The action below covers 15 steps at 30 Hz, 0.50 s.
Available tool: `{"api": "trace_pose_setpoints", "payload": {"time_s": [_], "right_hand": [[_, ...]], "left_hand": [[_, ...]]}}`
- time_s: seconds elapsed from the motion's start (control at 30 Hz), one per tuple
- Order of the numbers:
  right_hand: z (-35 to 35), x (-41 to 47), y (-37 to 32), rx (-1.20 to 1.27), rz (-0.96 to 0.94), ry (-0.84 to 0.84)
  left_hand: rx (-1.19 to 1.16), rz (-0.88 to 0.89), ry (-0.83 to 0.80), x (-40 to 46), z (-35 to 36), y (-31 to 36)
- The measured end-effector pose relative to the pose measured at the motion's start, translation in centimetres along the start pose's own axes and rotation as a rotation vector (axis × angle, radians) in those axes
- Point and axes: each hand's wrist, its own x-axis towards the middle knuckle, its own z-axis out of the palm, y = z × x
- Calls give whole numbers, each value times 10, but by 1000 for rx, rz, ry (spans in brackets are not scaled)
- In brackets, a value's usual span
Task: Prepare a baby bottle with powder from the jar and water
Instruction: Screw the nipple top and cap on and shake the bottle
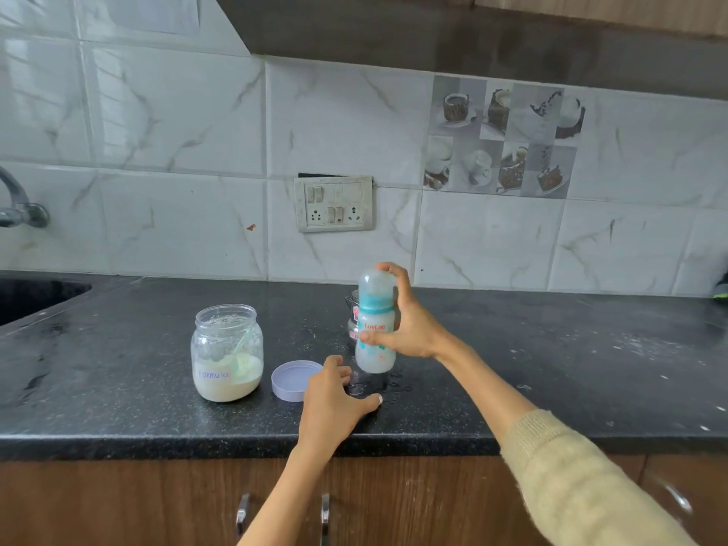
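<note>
My right hand (405, 329) grips the baby bottle (374, 323) and holds it upright just above the black counter (551, 368). The bottle has a teal collar, a clear cap and a cloudy white mix inside; it looks blurred. My forefinger lies over the cap's top. My left hand (335, 403) rests on the counter near the front edge, fingers spread. Its fingertips are next to the lilac jar lid (293, 378), which lies upside down. The open clear jar (227, 352), labelled "Formula", stands to the left, about a third full of pale powder, with a scoop in it.
A glass vessel (351, 313) stands behind the bottle, mostly hidden. Water drops (394, 386) lie on the counter under the bottle. A sink (35, 297) and tap (19, 206) are at far left. A socket plate (335, 203) is on the tiled wall. Cupboard handles (325, 518) are below.
</note>
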Motion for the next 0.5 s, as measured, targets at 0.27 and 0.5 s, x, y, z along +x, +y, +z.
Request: {"api": "trace_pose_setpoints", "payload": {"time_s": [0.27, 0.5], "right_hand": [[-5, 0, 5, 40, 21, 10], [-14, 3, 2, 115, -8, 67]], "left_hand": [[8, 4, 0, 1, 0, 0], [3, 8, -2, 1, 1, -2]]}}
